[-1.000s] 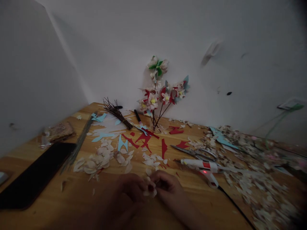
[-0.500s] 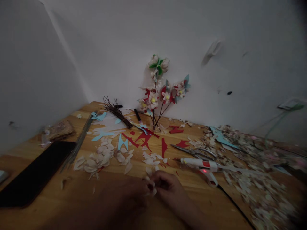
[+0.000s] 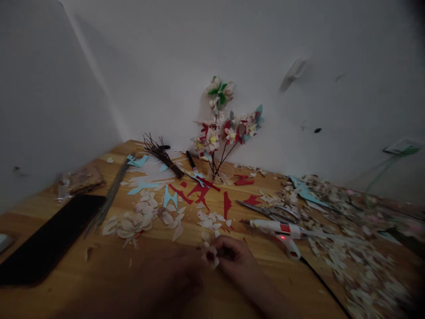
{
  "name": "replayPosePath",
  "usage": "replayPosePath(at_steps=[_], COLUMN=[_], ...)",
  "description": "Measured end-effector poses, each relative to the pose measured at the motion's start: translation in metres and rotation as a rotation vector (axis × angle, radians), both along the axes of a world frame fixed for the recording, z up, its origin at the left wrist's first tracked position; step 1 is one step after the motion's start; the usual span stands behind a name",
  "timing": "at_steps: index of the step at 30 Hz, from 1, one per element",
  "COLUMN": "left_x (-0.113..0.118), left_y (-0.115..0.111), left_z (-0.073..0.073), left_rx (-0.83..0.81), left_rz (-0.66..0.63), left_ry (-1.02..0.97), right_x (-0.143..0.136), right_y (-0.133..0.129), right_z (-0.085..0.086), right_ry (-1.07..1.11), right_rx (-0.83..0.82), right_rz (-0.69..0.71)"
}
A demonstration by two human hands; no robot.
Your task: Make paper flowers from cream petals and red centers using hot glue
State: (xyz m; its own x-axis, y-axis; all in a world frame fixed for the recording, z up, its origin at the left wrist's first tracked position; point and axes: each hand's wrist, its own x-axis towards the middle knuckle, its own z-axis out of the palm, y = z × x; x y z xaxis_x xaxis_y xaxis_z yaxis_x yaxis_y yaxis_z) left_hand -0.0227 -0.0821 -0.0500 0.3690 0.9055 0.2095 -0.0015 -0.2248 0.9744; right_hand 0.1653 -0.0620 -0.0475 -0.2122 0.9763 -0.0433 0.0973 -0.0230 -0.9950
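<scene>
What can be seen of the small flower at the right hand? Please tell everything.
The small flower has thin, pale, papery-looking petals spread around a dark reddish centre; their true material cannot be told. Its open side faces the camera. The right hand holds it over the wooden table. The blurred left hand is close beside it; whether it touches is unclear.

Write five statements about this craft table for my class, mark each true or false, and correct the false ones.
1. The right hand holds a small pale flower. True.
2. The glue gun shows a green light. False: the light on the glue gun is red.
3. Silver scissors lie just beyond the glue gun. True.
4. The bundle of brown twigs stands upright in a jar. False: the bundle of brown twigs lies on the table.
5. Flowering stems stand near the wall. True.
</scene>
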Motion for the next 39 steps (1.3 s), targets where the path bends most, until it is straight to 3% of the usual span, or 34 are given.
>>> replayPosePath(at_steps=[4, 10, 13, 17, 20, 24, 33, 39], left_x=[0.001, 0.003, 0.005, 0.009, 0.010, 0.008, 0.009, 0.009], left_y=[0.002, 0.021, 0.027, 0.025, 0.024, 0.028, 0.022, 0.019], left_z=[-0.004, -0.007, -0.009, -0.012, -0.014, -0.017, -0.005, -0.008], left_rx=[0.052, -0.414, -0.540, -0.637, -0.657, -0.669, -0.598, -0.548], left_rz=[0.042, 0.112, 0.100, 0.110, 0.118, 0.125, 0.109, 0.096], left_ry=[-0.124, -0.358, -0.410, -0.392, -0.385, -0.434, -0.372, -0.368], right_x=[0.001, 0.003, 0.001, 0.000, 0.002, 0.004, 0.000, 0.000], right_y=[0.000, 0.001, 0.001, 0.001, 0.004, 0.007, 0.002, -0.004], right_z=[-0.001, -0.009, -0.012, -0.020, -0.030, -0.035, -0.008, -0.005], right_ry=[0.018, 0.127, 0.281, 0.330, 0.341, 0.297, 0.095, 0.042], right_rx=[-0.007, -0.048, -0.124, -0.185, -0.170, 0.011, 0.255, 0.245], right_rz=[-0.013, -0.077, -0.110, -0.139, -0.125, -0.110, -0.107, -0.076])
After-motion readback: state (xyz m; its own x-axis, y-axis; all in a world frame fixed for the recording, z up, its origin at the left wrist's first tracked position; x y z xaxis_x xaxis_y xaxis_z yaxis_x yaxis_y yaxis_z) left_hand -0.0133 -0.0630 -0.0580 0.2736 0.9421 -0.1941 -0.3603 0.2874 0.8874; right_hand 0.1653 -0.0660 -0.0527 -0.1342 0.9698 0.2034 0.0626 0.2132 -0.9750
